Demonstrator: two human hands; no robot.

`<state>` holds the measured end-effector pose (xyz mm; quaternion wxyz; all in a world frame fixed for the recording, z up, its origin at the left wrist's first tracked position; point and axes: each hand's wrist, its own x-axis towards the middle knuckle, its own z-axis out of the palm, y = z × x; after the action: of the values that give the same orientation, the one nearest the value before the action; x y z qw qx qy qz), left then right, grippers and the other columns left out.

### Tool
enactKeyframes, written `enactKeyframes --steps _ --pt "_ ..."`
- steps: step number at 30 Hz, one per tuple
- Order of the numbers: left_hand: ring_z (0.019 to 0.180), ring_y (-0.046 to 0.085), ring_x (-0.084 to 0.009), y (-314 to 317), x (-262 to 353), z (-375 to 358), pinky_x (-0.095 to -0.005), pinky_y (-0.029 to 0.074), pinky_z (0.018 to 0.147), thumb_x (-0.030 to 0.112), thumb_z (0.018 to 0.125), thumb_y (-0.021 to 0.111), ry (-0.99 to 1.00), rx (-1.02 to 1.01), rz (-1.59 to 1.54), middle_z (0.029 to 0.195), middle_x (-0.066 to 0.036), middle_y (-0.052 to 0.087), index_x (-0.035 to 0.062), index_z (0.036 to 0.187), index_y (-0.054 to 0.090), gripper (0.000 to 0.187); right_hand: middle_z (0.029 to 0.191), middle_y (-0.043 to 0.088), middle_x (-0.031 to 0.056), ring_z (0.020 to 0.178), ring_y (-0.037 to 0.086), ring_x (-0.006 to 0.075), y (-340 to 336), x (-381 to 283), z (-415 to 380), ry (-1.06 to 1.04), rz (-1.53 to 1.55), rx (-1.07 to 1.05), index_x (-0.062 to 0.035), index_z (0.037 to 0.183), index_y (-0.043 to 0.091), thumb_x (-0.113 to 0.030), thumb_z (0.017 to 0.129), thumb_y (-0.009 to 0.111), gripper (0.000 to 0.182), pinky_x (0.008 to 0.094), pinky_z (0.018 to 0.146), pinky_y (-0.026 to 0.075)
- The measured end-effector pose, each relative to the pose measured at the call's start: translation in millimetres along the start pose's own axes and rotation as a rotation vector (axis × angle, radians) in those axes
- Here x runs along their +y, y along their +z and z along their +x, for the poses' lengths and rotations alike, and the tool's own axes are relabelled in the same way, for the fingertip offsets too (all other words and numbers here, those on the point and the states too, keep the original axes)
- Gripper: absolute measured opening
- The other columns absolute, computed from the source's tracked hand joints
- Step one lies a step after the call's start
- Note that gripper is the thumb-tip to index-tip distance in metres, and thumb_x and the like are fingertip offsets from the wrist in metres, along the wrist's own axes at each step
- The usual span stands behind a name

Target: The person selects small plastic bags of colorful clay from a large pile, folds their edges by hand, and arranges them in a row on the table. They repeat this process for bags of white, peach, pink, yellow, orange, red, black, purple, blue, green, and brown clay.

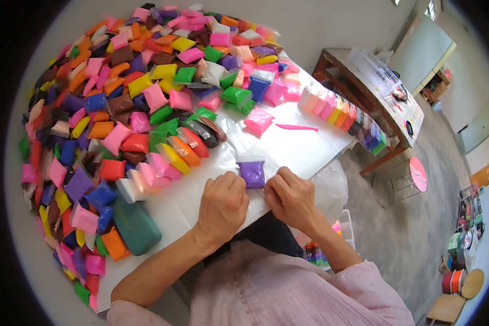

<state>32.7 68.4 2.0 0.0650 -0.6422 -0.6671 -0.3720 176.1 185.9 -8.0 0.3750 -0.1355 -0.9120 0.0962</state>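
Observation:
A small clear bag of purple, clay-like material (252, 174) is between my hands, just above the white table surface. My left hand (223, 202) is closed, its curled fingers at the bag's lower left edge. On the other side, my right hand (291, 196) pinches near the lower right corner. The fingertips of both hands are partly hidden by the knuckles. A pink packet (258, 121) and a thin pink plastic tool (296, 127) lie on the table beyond the bag.
A large heap of colourful packets (138, 84) covers the table's left and far side. Packets stand in a row (339, 115) at right, another row (187, 151) at left. A green case (135, 227) sits near my left forearm. A wooden table (358, 81) stands farther right.

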Motion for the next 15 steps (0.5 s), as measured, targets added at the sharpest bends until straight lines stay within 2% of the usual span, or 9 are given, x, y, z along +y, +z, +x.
enactKeyframes --steps 3,4,7,8,11,12,15 --pt "0.076 0.053 -0.0307 -1 0 -2 -0.0407 0.041 0.069 0.002 0.076 0.061 0.052 -0.036 0.046 0.081 -0.013 0.051 0.0033 0.08 0.051 0.011 0.082 0.055 0.0076 0.067 0.059 0.0254 -16 -2 5 0.069 0.086 -0.08 -0.007 0.087 0.059 -0.011 0.075 0.069 0.016 0.0376 0.057 0.048" --pt "0.076 0.053 -0.0307 -1 1 -2 -0.0406 0.042 0.069 0.002 0.078 0.06 0.06 -0.025 0.053 0.081 -0.013 0.05 0.0034 0.08 0.051 0.009 0.102 0.062 0.0102 0.086 0.061 0.0276 -24 -4 9 0.016 -0.007 -0.039 -0.0056 0.105 0.062 -0.01 0.075 0.069 0.031 0.0396 0.072 0.05" --pt "0.076 0.053 -0.0309 3 -1 -3 -0.0406 0.042 0.07 0.002 0.08 0.059 0.065 -0.009 0.064 0.082 -0.014 0.05 0.0036 0.081 0.051 0.008 0.127 0.058 0.0123 0.109 0.056 0.0306 -31 -14 25 -0.234 -0.07 -0.091 -0.0029 0.122 0.058 -0.01 0.076 0.068 0.048 0.0448 0.093 0.044" --pt "0.076 0.053 -0.0309 4 -1 -4 -0.0406 0.042 0.07 0.002 0.08 0.059 0.058 -0.006 0.053 0.082 -0.014 0.05 0.0036 0.081 0.051 0.008 0.141 0.05 0.0131 0.126 0.049 0.0305 -25 -13 20 -0.235 -0.071 -0.221 -0.0004 0.132 0.051 -0.01 0.079 0.066 0.056 0.0493 0.109 0.031" --pt "0.076 0.053 -0.0309 4 -3 -5 -0.0406 0.042 0.071 0.002 0.08 0.059 0.046 0.004 0.041 0.083 -0.014 0.05 0.0036 0.082 0.051 0.008 0.139 0.051 0.0138 0.132 0.045 0.0306 0 1 7 -0.206 0.008 -0.247 -0.0007 0.133 0.051 -0.01 0.083 0.064 0.053 0.0505 0.114 0.026" --pt "0.076 0.053 -0.0309 4 -2 -5 -0.0406 0.042 0.071 0.002 0.08 0.059 0.045 0.003 0.044 0.083 -0.014 0.05 0.0036 0.082 0.051 0.008 0.142 0.048 0.0144 0.137 0.04 0.0301 1 0 4 -0.184 0.051 -0.25 -0.0006 0.136 0.048 -0.01 0.085 0.062 0.054 0.0527 0.116 0.021" --pt "0.076 0.052 -0.0311 4 -2 -5 -0.0404 0.042 0.07 0.002 0.08 0.059 0.036 0.009 0.047 0.082 -0.013 0.05 0.0038 0.082 0.051 0.009 0.136 0.053 0.0175 0.129 0.048 0.032 -7 1 10 -0.202 0.06 -0.257 0.0012 0.131 0.052 -0.012 0.085 0.063 0.049 0.0499 0.11 0.031"
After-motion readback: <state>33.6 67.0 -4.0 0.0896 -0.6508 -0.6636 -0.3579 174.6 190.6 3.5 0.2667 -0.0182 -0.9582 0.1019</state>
